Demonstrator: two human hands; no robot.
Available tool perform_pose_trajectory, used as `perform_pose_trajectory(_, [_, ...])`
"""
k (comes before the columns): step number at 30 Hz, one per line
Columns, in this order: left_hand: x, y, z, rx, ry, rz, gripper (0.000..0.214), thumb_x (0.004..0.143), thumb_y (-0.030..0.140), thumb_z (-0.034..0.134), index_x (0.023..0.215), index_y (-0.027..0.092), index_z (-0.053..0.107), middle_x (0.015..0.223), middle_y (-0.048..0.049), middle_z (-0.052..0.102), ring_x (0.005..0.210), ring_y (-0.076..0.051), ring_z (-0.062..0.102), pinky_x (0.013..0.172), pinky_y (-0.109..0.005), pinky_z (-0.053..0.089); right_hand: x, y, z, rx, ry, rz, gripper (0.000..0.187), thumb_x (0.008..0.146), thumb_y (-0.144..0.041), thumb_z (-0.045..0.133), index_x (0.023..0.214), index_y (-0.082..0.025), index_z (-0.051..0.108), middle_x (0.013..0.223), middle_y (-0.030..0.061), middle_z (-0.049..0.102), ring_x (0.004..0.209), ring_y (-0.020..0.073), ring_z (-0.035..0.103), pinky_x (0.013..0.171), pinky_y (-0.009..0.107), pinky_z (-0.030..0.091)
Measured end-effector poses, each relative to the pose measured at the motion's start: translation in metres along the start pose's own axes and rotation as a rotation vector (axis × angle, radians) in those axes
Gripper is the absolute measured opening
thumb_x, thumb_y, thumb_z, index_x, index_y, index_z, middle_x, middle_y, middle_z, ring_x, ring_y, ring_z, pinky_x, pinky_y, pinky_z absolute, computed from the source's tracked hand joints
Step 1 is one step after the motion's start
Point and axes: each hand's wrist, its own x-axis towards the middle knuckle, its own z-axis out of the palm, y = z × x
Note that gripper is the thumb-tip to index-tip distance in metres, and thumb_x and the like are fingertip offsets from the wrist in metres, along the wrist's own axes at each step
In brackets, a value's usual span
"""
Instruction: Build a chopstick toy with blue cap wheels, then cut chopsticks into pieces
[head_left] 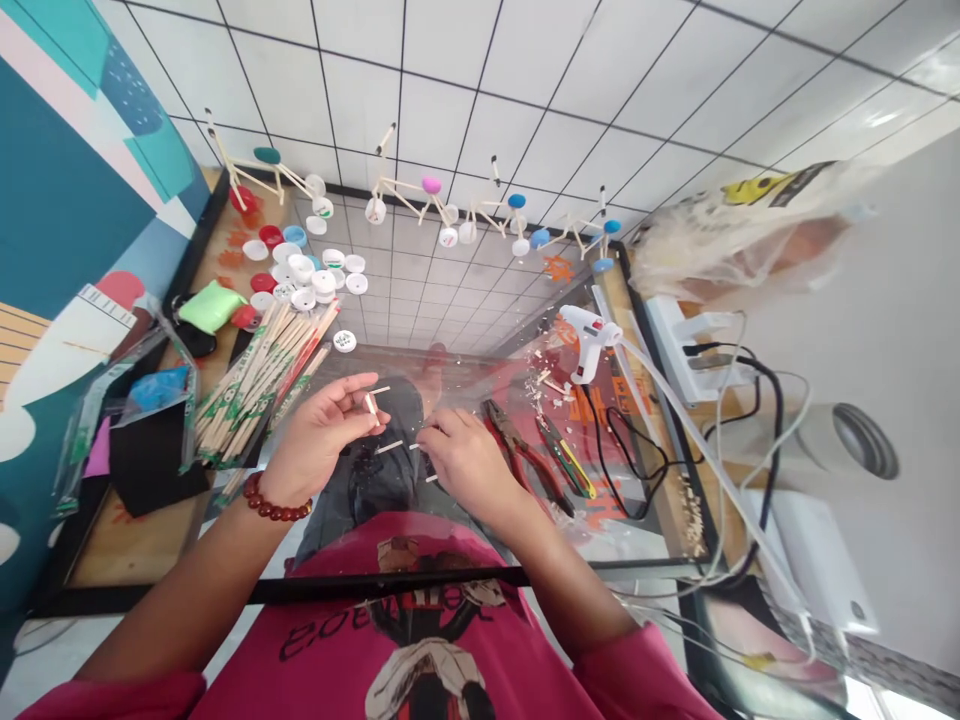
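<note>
My left hand (319, 425), with a red bead bracelet (277, 505) on its wrist, pinches a short pale wooden stick (371, 405) between thumb and fingers. Another thin stick end shows by its fingertips. Low over the glass tabletop (480, 540), my right hand (465, 455) has its fingers drawn together; a short stick (415, 446) pokes out at their tips. Between the hands lies a loose cut stick (390, 447). Pliers with red handles (525, 450) and a green and yellow utility knife (566, 455) lie just right of my right hand.
Bundled wooden chopsticks (259, 380) and bottle caps (300, 270) lie at left, by black sheets (161, 455). Several small stick-and-cap bicycle-like models (409, 190) stand along the tiled wall. A white glue gun (591, 338), with its cable, and a power strip (675, 340) are at right.
</note>
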Motion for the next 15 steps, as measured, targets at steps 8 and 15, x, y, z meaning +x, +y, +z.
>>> perform_pose_trajectory(8, [-0.003,-0.012,0.01,-0.018,-0.105,-0.021,0.055,0.068,0.017,0.082,0.119,0.018,0.062,0.082,0.0022,0.068,0.074,-0.014,0.068,0.072,-0.029,0.055,0.006,-0.009,-0.004,1.047,0.154,0.379,0.01,0.088,-0.031,0.061,0.087,-0.021,0.064,0.072,-0.0012,0.065,0.065,0.013,0.06,0.064,0.025,0.049])
perform_pose_trajectory(15, [-0.011,-0.016,0.021,0.072,-0.109,0.019,0.056,0.068,0.017,0.081,0.12,0.018,0.062,0.08,0.0021,0.067,0.071,-0.013,0.065,0.073,-0.03,0.056,0.011,-0.015,-0.001,1.161,0.239,0.45,0.017,0.079,-0.037,0.073,0.079,-0.021,0.069,0.077,0.0005,0.069,0.071,0.0136,0.061,0.07,0.027,0.051])
